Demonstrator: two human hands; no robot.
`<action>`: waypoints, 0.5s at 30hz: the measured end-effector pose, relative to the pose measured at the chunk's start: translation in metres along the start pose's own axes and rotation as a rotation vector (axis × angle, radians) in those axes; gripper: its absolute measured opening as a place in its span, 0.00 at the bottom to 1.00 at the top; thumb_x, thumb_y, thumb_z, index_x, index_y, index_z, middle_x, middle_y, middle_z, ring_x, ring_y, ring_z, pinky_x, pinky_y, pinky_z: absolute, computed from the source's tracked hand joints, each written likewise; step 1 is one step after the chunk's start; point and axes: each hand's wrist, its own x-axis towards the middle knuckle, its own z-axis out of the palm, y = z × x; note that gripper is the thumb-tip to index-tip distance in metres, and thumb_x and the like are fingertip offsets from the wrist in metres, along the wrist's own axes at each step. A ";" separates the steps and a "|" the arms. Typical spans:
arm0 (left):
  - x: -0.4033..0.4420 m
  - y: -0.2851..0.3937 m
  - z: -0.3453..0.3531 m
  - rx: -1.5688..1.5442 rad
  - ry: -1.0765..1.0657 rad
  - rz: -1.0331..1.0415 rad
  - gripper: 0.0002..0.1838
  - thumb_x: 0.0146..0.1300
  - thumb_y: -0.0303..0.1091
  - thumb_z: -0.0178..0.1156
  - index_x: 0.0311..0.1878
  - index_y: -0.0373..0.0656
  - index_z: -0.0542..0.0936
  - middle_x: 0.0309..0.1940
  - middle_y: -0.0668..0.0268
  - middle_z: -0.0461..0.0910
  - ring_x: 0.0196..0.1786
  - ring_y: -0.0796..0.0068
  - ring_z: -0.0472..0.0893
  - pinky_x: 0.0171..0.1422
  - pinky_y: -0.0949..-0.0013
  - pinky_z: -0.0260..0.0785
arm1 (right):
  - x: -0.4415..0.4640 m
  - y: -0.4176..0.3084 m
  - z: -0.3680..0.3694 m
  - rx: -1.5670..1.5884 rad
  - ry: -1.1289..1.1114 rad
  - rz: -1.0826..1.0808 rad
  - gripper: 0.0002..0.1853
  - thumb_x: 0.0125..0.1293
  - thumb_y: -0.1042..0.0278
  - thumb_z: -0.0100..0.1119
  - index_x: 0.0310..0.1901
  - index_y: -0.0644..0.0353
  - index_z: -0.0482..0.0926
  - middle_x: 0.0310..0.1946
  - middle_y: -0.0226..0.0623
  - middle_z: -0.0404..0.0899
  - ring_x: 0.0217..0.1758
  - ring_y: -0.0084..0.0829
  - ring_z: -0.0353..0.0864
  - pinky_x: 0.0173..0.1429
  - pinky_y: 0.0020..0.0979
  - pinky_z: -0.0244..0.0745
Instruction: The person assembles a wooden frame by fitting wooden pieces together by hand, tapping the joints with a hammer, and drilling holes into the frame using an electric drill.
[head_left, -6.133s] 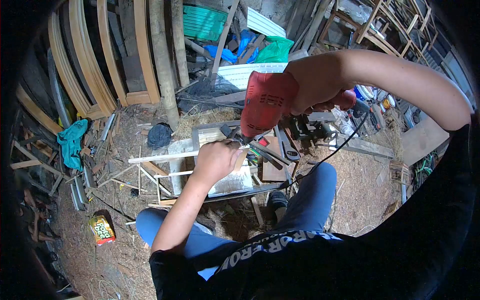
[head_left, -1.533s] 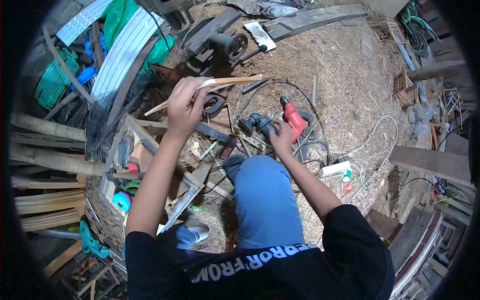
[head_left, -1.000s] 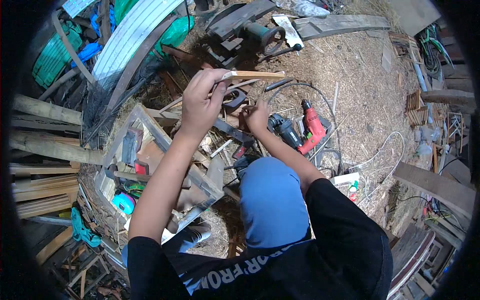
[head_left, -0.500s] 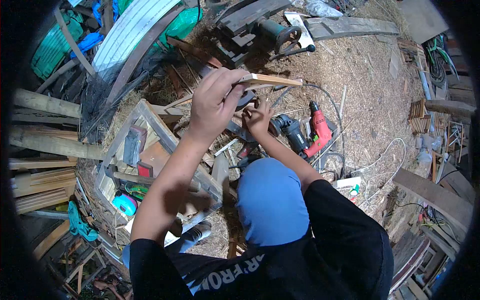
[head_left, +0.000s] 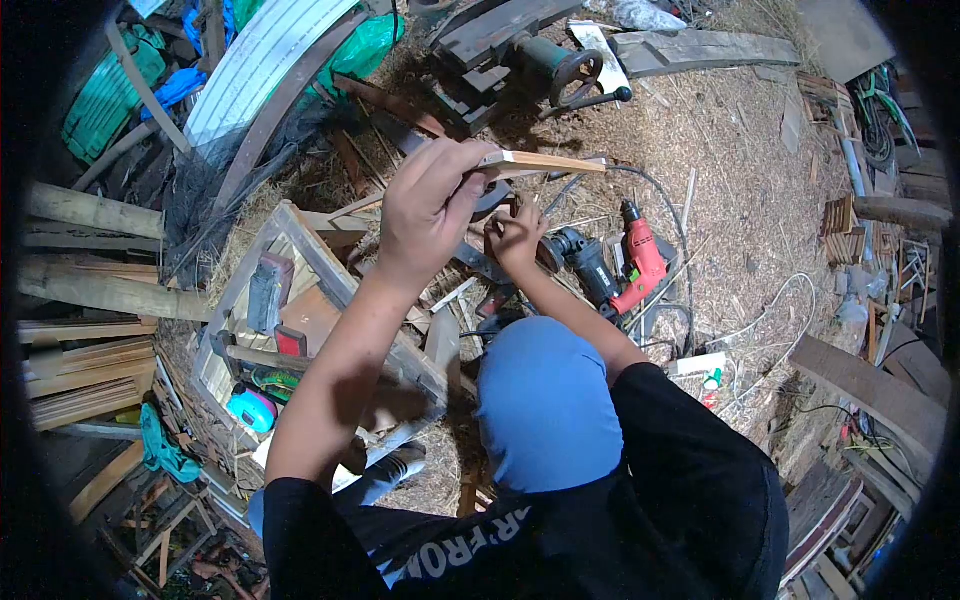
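Note:
My left hand (head_left: 428, 208) is raised at the centre, fingers and thumb closed on the near end of a thin light-wood board (head_left: 555, 163). The board extends to the right, seen almost edge-on. Lower and to its right, my right hand (head_left: 518, 240) has curled fingers beside a dark curved piece (head_left: 491, 199). What those fingers grip, if anything, is hidden. A black angle grinder (head_left: 592, 275) lies just right of my right wrist. Beside it lies a red power drill (head_left: 642, 262) with its chuck pointing away from me.
A wooden tray-like box (head_left: 345, 285) at left holds blocks and a teal tape measure (head_left: 250, 409). Beyond my hands stands a bench vise (head_left: 555, 72). Cables (head_left: 686, 290) cross the shavings-covered ground. Planks (head_left: 865, 385) lie at right; stacked slats (head_left: 95, 380) are at far left.
Both hands and the board keep almost the same place. The board's angle differs very slightly, and the whole view has shifted a little.

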 end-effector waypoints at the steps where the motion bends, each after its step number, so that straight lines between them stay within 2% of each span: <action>1: 0.000 0.000 0.000 0.010 0.003 -0.001 0.13 0.66 0.20 0.65 0.53 0.40 0.84 0.41 0.57 0.84 0.42 0.54 0.82 0.48 0.57 0.73 | 0.000 -0.001 -0.003 0.023 0.009 -0.012 0.13 0.48 0.64 0.80 0.38 0.51 0.90 0.75 0.55 0.67 0.79 0.58 0.63 0.78 0.61 0.54; 3: 0.002 0.001 0.000 0.031 0.011 0.000 0.12 0.67 0.20 0.65 0.52 0.39 0.84 0.41 0.57 0.84 0.42 0.54 0.82 0.48 0.57 0.74 | -0.001 -0.002 -0.012 0.067 0.029 -0.036 0.16 0.50 0.66 0.80 0.43 0.53 0.89 0.72 0.53 0.70 0.76 0.53 0.69 0.79 0.55 0.56; 5: 0.006 0.003 0.002 0.022 0.049 0.013 0.11 0.67 0.21 0.65 0.52 0.39 0.84 0.40 0.57 0.84 0.41 0.53 0.82 0.47 0.57 0.73 | -0.005 0.013 0.001 0.540 0.007 0.137 0.18 0.55 0.70 0.77 0.48 0.58 0.87 0.65 0.49 0.77 0.67 0.45 0.78 0.75 0.47 0.64; 7: 0.012 0.004 0.002 0.026 0.063 0.034 0.11 0.68 0.21 0.65 0.52 0.38 0.84 0.40 0.57 0.84 0.42 0.56 0.83 0.48 0.60 0.74 | 0.001 0.003 -0.032 0.836 -0.087 0.280 0.16 0.65 0.76 0.71 0.53 0.67 0.82 0.49 0.39 0.87 0.51 0.29 0.87 0.62 0.31 0.78; 9: 0.022 0.007 0.003 0.038 0.056 0.067 0.11 0.69 0.20 0.63 0.53 0.37 0.84 0.41 0.56 0.84 0.43 0.61 0.85 0.50 0.65 0.75 | 0.006 -0.014 -0.091 0.932 -0.134 0.401 0.12 0.68 0.77 0.68 0.52 0.67 0.82 0.44 0.37 0.87 0.48 0.28 0.87 0.57 0.30 0.80; 10: 0.029 0.015 0.003 0.032 0.066 0.057 0.10 0.68 0.21 0.64 0.52 0.37 0.83 0.39 0.56 0.84 0.42 0.58 0.84 0.49 0.63 0.75 | 0.007 -0.010 -0.107 0.979 -0.152 0.459 0.10 0.70 0.78 0.66 0.52 0.66 0.82 0.42 0.35 0.88 0.47 0.27 0.87 0.54 0.29 0.81; 11: 0.037 0.023 0.003 0.023 0.074 0.051 0.09 0.68 0.22 0.65 0.50 0.37 0.83 0.38 0.55 0.83 0.41 0.54 0.83 0.48 0.60 0.75 | 0.010 -0.007 -0.122 1.172 -0.153 0.477 0.09 0.72 0.79 0.64 0.52 0.65 0.83 0.42 0.33 0.87 0.46 0.23 0.86 0.52 0.28 0.79; 13: 0.054 0.045 0.000 0.024 0.065 0.025 0.09 0.67 0.23 0.67 0.49 0.37 0.83 0.38 0.53 0.83 0.41 0.50 0.83 0.47 0.57 0.75 | 0.018 -0.010 -0.167 1.422 -0.196 0.575 0.09 0.73 0.75 0.67 0.52 0.61 0.84 0.42 0.32 0.88 0.42 0.21 0.85 0.46 0.24 0.77; 14: 0.062 0.056 -0.004 0.044 0.079 0.044 0.09 0.67 0.23 0.67 0.49 0.37 0.83 0.38 0.53 0.83 0.41 0.49 0.83 0.47 0.56 0.76 | 0.020 -0.020 -0.189 1.443 -0.085 0.532 0.09 0.74 0.73 0.68 0.53 0.60 0.84 0.42 0.31 0.88 0.41 0.21 0.85 0.44 0.23 0.76; 15: 0.070 0.067 -0.008 0.065 0.092 0.065 0.09 0.67 0.23 0.67 0.49 0.37 0.83 0.39 0.53 0.84 0.42 0.49 0.84 0.48 0.56 0.76 | 0.024 -0.023 -0.208 1.540 -0.074 0.482 0.10 0.74 0.71 0.69 0.53 0.59 0.84 0.42 0.32 0.88 0.43 0.24 0.86 0.44 0.25 0.78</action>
